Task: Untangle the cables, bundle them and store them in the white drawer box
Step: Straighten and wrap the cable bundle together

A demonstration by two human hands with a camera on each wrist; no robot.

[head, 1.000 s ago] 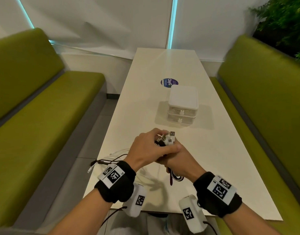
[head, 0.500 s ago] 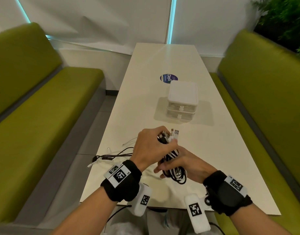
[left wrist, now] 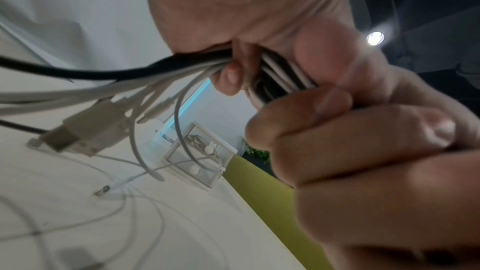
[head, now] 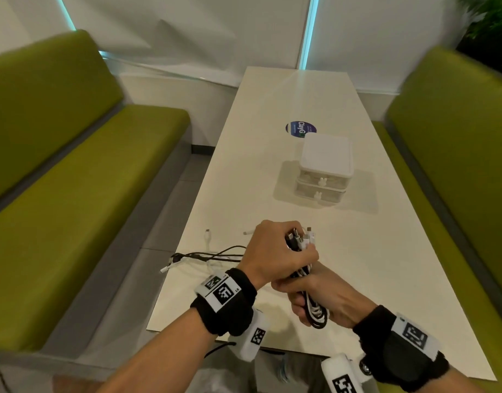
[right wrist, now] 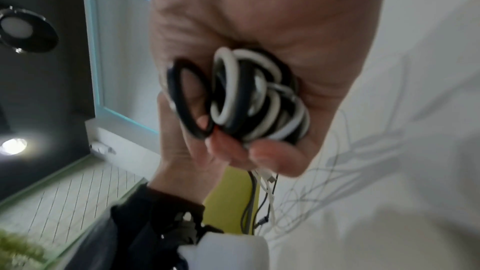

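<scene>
While both hands work close together above the near end of the table (head: 372, 265), the left hand (head: 275, 251) grips the upper part of the cable bundle (head: 302, 245), its fingers curled round black and white cords whose plug ends stick out past the knuckles. Just below, the right hand (head: 326, 296) clasps the lower part of that bundle, where folded black and white loops (head: 315, 313) hang out under the palm; the right wrist view shows these loops (right wrist: 239, 98) packed against the palm with the fingertips (right wrist: 267, 155) curled beneath them. From the left wrist view, black and white cords (left wrist: 130, 73) run out of the closed fist toward the table, and a white USB plug (left wrist: 83, 130) dangles from one of them. More loose cables (head: 204, 255), black and white, lie on the table to the left of the hands, partly trailing over its left edge. Farther along the table stands the white drawer box (head: 325, 168), two drawers closed, well apart from the hands, with a round blue sticker (head: 298, 129) just behind it. Green benches (head: 74, 194) flank the table.
</scene>
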